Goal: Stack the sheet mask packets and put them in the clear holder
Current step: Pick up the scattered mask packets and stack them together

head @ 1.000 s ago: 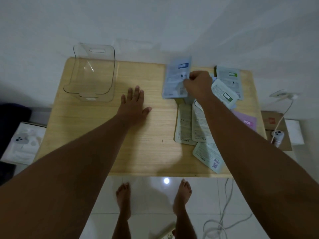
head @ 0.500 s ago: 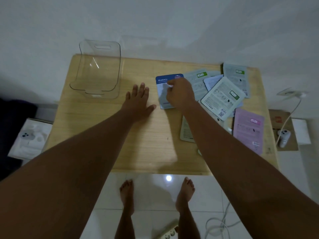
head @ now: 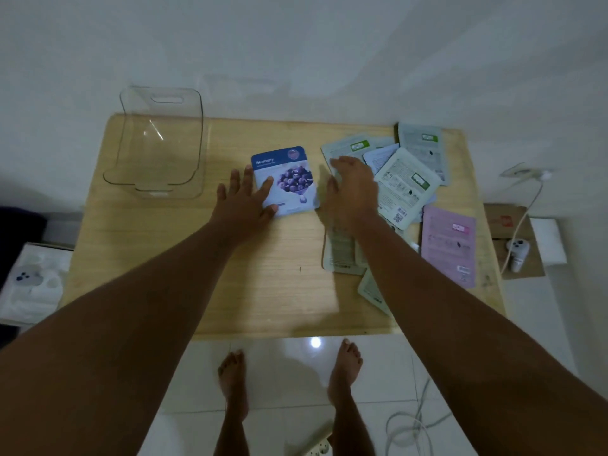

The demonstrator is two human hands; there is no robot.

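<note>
A blue blueberry sheet mask packet (head: 291,179) lies face up at the middle of the wooden table (head: 197,274). My left hand (head: 245,200) rests flat beside it, its thumb and a fingertip on the packet's left edge. To the packet's right my right hand (head: 353,189) is spread and blurred, over the edge of a loose pile of several pale green and white packets (head: 408,182). A pink packet (head: 449,245) lies at the pile's right. The clear holder (head: 161,143) stands empty at the table's back left corner.
A white wall runs right behind the table. On the floor are a white moulded box (head: 33,284) at the left, a cardboard box (head: 516,245) with a small white device at the right, loose cables (head: 411,429) and my bare feet (head: 233,380).
My right hand carried the blueberry packet from the pile to the table's middle, laid it face up and let go, then moved back right. My left hand shifted onto its left edge.
</note>
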